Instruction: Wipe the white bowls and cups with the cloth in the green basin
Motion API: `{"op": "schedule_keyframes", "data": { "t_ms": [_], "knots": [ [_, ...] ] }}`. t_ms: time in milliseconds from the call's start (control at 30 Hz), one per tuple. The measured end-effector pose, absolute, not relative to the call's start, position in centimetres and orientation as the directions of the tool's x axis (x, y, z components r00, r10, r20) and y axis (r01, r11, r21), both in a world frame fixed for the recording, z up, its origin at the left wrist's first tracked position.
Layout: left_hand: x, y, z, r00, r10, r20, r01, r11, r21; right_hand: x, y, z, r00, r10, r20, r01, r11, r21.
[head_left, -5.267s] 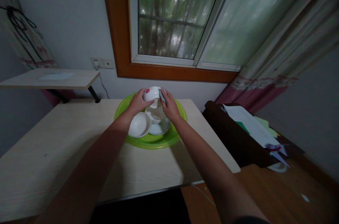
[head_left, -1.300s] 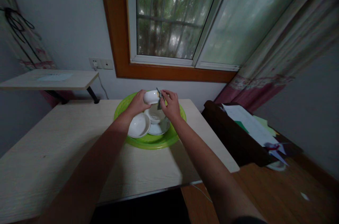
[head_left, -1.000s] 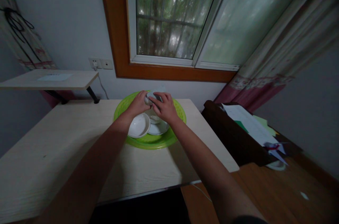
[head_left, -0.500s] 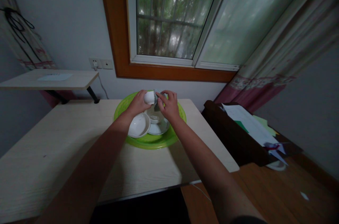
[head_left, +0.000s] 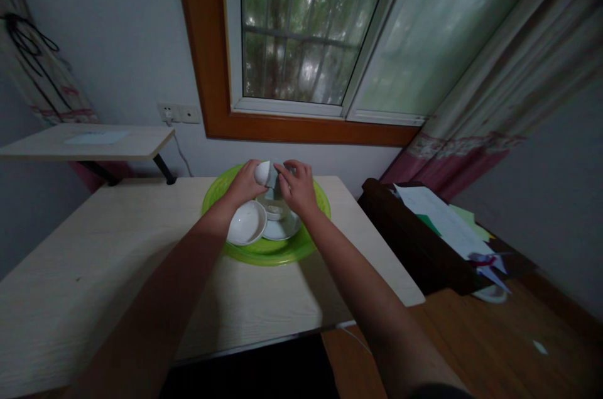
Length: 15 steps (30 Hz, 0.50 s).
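My left hand point(head_left: 244, 186) is closed round a small white cup point(head_left: 262, 173), held tilted above a green basin point(head_left: 271, 258). My right hand point(head_left: 298, 188) pinches a grey-green cloth point(head_left: 272, 181) against the cup's open side. Part of the cloth hangs below the fingers. Under my hands, a white bowl point(head_left: 247, 223) lies at the left inside the basin. Beside it, a white plate point(head_left: 283, 228) bears another white dish point(head_left: 274, 209), partly hidden by the cloth and my right hand.
The basin stands on a pale wooden table point(head_left: 141, 273) against the wall under a window point(head_left: 311, 41). A raised shelf point(head_left: 51, 142) is at the left, near a wall socket point(head_left: 179, 114) with a cord. Papers point(head_left: 438, 217) lie on a dark brown piece of furniture point(head_left: 400, 242) at the right.
The cup has turned slightly in my left hand, and the cloth now covers more of its open side. Both hands stay at nearly the same place above the basin.
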<state>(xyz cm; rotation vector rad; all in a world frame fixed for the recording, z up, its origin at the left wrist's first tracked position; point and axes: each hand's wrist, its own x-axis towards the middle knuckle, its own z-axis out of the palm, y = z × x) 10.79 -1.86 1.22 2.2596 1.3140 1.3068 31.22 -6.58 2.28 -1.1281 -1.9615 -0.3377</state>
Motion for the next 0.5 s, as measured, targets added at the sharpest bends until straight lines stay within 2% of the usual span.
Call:
{"op": "schedule_keyframes", "data": {
  "t_ms": [200,500],
  "knots": [
    [10.9,-2.0,1.3,0.164,0.798,0.579,0.576,-0.554,0.601,32.0,-5.3,1.5,-0.094,0.634,0.768,0.772,0.534,-0.346],
    [10.9,-2.4,2.0,-0.014,0.852,0.523,0.465,-0.458,0.758,32.3,-3.9,-0.1,-0.089,0.765,0.638,0.578,0.561,-0.593]
  ]
}}
